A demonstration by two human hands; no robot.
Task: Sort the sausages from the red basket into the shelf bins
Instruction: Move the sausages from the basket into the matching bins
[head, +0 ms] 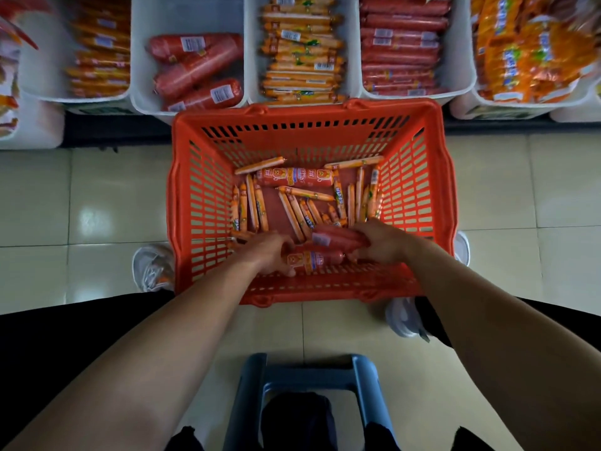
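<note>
While the left hand curls its fingers round one end of a thick sausage in a printed wrapper, the right hand closes on a second thick sausage that lies just behind the first. Both hands are low at the near end of the red basket. A scatter of thin orange sausages covers the basket floor beyond them, most lying lengthwise and a few crosswise. A third thick sausage rests across the far end. The basket stands on a pale tiled floor with its far rim against a row of white shelf bins. One bin holds fat red sausages, the next a stack of thin orange ones, and the next slim red ones. The outer bins are blurred. A white shoe shows at each side of the basket, and a blue stool sits between the forearms.
</note>
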